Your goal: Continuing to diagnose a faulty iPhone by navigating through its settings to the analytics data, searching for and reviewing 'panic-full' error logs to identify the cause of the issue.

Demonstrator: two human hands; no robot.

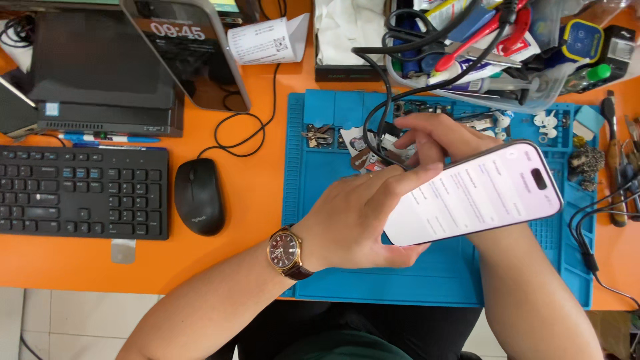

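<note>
My left hand (pixel 360 213), with a brown-strapped wristwatch (pixel 285 252) on its wrist, grips the lower end of a smartphone (pixel 477 193) whose lit white screen faces up. The phone is held tilted above a blue repair mat (pixel 313 267). My right hand (pixel 433 137) reaches from behind the phone and pinches the plug of a black cable (pixel 377 127) at the phone's bottom edge. Whether the plug sits in the port is hidden by my fingers.
A black mouse (pixel 198 197) and black keyboard (pixel 83 192) lie left on the orange desk (pixel 227 260). A second phone (pixel 190 50) leans on a stand behind them. A clear bin of tools (pixel 493 47) and small parts crowd the mat's far edge. Screwdrivers (pixel 617 160) lie right.
</note>
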